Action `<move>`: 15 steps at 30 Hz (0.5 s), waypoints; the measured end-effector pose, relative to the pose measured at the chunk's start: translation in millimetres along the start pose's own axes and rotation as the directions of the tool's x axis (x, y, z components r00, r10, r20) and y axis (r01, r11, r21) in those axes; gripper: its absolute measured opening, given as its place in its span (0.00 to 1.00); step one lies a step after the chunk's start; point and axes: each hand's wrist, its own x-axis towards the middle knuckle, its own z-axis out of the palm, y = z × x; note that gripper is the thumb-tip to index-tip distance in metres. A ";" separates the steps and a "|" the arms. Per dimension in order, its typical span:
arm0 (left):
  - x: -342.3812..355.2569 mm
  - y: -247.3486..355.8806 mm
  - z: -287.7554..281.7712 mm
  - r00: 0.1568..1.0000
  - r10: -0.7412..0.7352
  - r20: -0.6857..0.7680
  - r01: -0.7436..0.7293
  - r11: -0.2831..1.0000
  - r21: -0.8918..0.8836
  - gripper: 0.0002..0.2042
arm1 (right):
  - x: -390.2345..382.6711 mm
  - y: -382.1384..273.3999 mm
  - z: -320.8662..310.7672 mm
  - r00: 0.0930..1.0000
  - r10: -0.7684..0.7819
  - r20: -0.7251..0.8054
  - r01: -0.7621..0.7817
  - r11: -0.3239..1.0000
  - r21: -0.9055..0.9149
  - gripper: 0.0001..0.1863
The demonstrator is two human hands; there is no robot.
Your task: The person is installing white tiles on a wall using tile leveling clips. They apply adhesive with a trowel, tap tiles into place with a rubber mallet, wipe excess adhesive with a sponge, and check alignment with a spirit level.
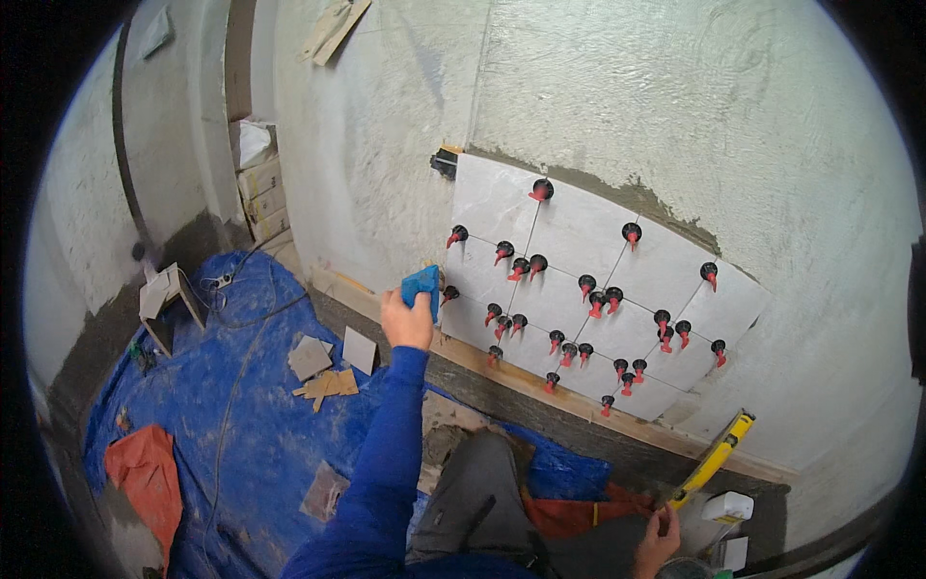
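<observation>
My left hand is raised at the left edge of the tiled patch, its fingers closed on a blue piece that looks like a sponge. This piece is close to a black-and-red levelling clip at the edge. Pale grey wall tiles cover a slanting block of the wall. Several black round clips with red handles stick out along the joints. Low on the right, my right hand is closed at the lower end of a yellow spirit level, which tilts up toward the wall.
A wooden batten runs under the tiles. Blue sheeting covers the floor, with tile offcuts, cardboard, a cable and an orange cloth on it. A white container stands beyond my right hand.
</observation>
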 end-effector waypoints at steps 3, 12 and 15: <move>-4.8 41.9 -22.3 0.975 0.219 0.030 -0.208 0.954 -0.214 0.18 | 0.2 -5.5 -3.2 0.999 0.052 0.009 -0.052 0.999 0.006 0.19; 67.7 110.7 28.7 0.716 0.694 0.074 -0.689 0.720 -0.080 0.21 | 12.6 -15.1 11.8 0.997 -0.083 0.004 0.082 0.991 0.104 0.18; 76.4 85.6 -2.1 0.823 0.533 -0.197 -0.529 0.845 0.078 0.21 | 1.7 -6.8 7.7 0.998 -0.049 -0.029 0.051 0.996 0.071 0.17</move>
